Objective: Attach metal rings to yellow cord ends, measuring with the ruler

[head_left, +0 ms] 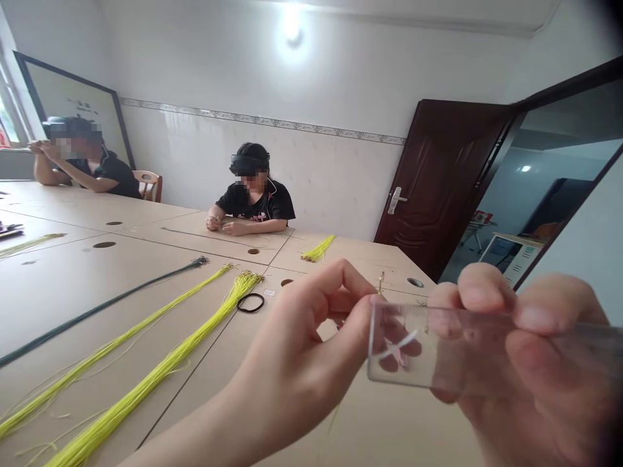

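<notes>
My left hand is closed in a pinch, thumb against forefinger. A small gold-coloured metal hook sticks up from between the fingertips. Below the hand a thin yellowish strand hangs down; its link to the hook is hidden. My right hand grips a clear plastic ruler along its length, fingers above and thumb near the lower side. Fine tick marks run along the ruler's upper edge, and a white cross shows near its left end. That end overlaps my left fingertips in this view.
Bundles of yellow cord and a dark green cord bundle lie on the table at left. A black hair tie sits beside them. Another yellow bundle lies farther back. Two people sit across the table.
</notes>
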Demonstrator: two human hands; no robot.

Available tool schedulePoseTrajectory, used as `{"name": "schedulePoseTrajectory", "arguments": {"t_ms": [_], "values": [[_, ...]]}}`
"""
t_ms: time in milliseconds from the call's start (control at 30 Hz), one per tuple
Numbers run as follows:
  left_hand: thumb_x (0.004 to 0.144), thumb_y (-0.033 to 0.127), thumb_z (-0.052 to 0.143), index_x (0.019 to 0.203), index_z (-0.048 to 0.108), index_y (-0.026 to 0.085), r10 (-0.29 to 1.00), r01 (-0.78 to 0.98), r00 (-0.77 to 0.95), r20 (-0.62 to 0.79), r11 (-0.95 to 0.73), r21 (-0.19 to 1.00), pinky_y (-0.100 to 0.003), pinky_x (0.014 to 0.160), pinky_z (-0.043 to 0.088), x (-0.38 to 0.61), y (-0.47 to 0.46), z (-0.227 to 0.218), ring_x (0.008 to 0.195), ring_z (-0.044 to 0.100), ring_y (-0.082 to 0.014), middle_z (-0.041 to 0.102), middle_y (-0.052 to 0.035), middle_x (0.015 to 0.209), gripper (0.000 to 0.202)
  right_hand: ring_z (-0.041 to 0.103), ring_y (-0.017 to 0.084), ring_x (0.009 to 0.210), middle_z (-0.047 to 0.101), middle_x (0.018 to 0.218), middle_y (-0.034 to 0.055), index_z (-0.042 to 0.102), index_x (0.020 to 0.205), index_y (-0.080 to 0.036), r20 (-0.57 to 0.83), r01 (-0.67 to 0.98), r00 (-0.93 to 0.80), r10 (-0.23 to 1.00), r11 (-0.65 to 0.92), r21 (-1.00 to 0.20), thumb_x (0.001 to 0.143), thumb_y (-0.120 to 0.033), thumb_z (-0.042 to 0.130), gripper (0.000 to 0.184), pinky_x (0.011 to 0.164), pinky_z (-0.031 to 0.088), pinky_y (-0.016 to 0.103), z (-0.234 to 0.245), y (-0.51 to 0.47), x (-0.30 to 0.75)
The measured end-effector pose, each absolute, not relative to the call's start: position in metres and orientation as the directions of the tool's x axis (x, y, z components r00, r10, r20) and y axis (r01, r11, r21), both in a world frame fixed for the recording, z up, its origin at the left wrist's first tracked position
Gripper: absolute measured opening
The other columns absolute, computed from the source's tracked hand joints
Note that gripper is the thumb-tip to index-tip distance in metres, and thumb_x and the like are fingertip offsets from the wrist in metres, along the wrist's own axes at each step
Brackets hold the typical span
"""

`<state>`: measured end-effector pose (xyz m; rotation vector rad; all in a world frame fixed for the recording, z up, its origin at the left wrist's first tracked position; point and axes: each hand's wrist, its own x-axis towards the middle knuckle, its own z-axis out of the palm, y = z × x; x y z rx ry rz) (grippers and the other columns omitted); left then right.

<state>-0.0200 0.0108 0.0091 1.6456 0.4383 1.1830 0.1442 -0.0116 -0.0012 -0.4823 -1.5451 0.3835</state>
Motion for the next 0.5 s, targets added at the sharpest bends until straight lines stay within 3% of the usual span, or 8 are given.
{"name": "schedulePoseTrajectory", "arguments": {"t_ms": [67, 167, 233, 367, 500], "values": [[0.092, 0.028, 0.048, 0.074, 0.049, 0.018, 0.737, -0.291, 0.45, 0.505, -0.413, 0.863, -0.017, 0.066, 0.05, -0.016, 0.013, 0.007, 0.069, 0.062, -0.008, 0.067, 0.0028, 0.073, 0.02, 0.06, 0.013, 0.073, 0.048, 0.091, 0.0017, 0.051, 0.087, -0.026, 0.836, 0.001, -0.044, 0.547, 0.837, -0.547, 0.087, -0.024, 0.053, 0.004, 0.037, 0.048, 0.018, 0.002, -0.009, 0.151], [0.091, 0.028, 0.05, 0.075, 0.051, 0.018, 0.703, -0.315, 0.419, 0.575, -0.482, 0.818, -0.016, 0.065, 0.05, -0.012, 0.017, 0.003, 0.069, 0.062, -0.0083, 0.065, 0.0031, 0.068, 0.019, 0.062, 0.014, 0.074, 0.049, 0.089, 0.0007, 0.054, 0.086, -0.025, 0.827, -0.147, -0.133, 0.546, 0.814, -0.562, 0.081, -0.023, 0.062, 0.01, 0.058, 0.058, 0.028, 0.008, -0.009, 0.155], [0.09, 0.027, 0.052, 0.074, 0.052, 0.018, 0.679, -0.289, 0.399, 0.616, -0.545, 0.787, -0.017, 0.064, 0.05, -0.011, 0.018, 0.001, 0.067, 0.062, -0.0083, 0.065, 0.003, 0.068, 0.018, 0.062, 0.018, 0.078, 0.051, 0.085, 0.0013, 0.057, 0.086, -0.023, 0.833, -0.206, -0.206, 0.514, 0.809, -0.55, 0.079, -0.025, 0.065, 0.011, 0.068, 0.058, 0.035, 0.012, -0.01, 0.157], [0.09, 0.021, 0.052, 0.076, 0.053, 0.019, 0.659, -0.24, 0.417, 0.626, -0.584, 0.775, -0.015, 0.059, 0.049, -0.011, 0.017, -0.001, 0.063, 0.062, -0.0061, 0.066, 0.0046, 0.077, 0.014, 0.059, 0.022, 0.089, 0.055, 0.082, 0.0036, 0.064, 0.086, -0.02, 0.815, -0.144, -0.29, 0.503, 0.818, -0.556, 0.077, -0.031, 0.066, 0.015, 0.082, 0.054, 0.038, 0.016, -0.012, 0.164], [0.091, 0.02, 0.051, 0.08, 0.053, 0.02, 0.628, -0.251, 0.435, 0.645, -0.604, 0.757, -0.017, 0.061, 0.051, -0.012, 0.016, -0.004, 0.064, 0.062, -0.0072, 0.064, 0.0047, 0.074, 0.011, 0.06, 0.019, 0.082, 0.058, 0.077, 0.003, 0.067, 0.083, -0.02, 0.785, -0.16, -0.305, 0.539, 0.784, -0.6, 0.08, -0.031, 0.064, 0.012, 0.081, 0.053, 0.036, 0.017, -0.014, 0.168]]}}
